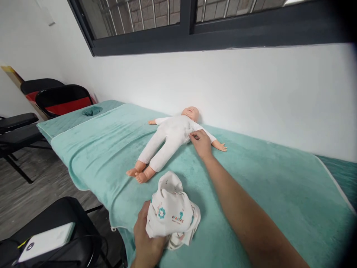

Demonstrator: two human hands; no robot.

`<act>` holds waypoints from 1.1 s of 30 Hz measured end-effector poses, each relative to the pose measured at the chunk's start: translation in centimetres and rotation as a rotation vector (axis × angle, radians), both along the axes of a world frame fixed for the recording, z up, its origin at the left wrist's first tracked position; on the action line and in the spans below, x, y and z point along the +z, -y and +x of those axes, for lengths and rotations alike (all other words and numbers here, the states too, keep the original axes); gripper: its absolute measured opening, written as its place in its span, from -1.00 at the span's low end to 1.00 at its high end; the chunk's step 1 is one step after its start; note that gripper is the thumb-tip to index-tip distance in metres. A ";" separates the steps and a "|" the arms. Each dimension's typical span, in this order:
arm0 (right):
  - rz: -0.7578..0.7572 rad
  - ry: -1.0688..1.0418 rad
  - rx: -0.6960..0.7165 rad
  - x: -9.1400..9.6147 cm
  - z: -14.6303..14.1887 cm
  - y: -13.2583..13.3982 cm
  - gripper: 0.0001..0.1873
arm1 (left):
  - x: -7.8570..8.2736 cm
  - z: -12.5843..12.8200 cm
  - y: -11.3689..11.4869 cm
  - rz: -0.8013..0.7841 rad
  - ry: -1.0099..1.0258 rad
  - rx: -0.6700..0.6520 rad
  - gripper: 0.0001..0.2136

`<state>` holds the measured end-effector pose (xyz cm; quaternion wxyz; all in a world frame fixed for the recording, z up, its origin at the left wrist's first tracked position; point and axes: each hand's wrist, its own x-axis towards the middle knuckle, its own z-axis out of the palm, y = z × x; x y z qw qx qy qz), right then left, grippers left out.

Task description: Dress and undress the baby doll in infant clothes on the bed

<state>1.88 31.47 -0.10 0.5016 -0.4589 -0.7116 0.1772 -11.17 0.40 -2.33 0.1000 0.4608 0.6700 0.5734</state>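
Observation:
A baby doll [177,130] with a white cloth body lies on its back on the green-covered bed, its head toward the wall and its feet toward me. At the doll's side, below its outstretched arm, my right hand [201,143] pinches at the white fluffy edge of the body; whatever is between the fingertips is too small to make out. My left hand [149,232] grips a bunched white baby garment [173,212] printed with small colored figures, held above the bed's near edge. Folds hide the garment's full shape.
The green bed cover [273,178] runs along the white wall under a dark window frame [139,42]. Near my left, a black chair [64,212] holds a white power bank-like device [47,242] with a cable. Black and red folding chairs [67,100] stand beyond the bed's far left end.

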 end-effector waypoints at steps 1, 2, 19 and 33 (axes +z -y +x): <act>0.004 -0.004 0.002 0.1 0.1 0.1 -0.79 | 0.0 0.1 0.0 0.003 0.000 -0.001 -0.64; 0.013 -0.018 0.006 0.2 0.1 0.3 -0.79 | 0.0 0.2 0.0 0.008 0.011 0.008 -0.64; -0.028 -0.104 0.196 0.4 -1.4 1.4 -0.70 | -1.0 -0.5 0.2 0.007 -0.039 -0.024 -0.63; -0.339 -0.123 0.381 -0.1 -2.1 1.3 -0.56 | -1.8 -0.6 0.4 0.017 -0.128 -0.001 -0.67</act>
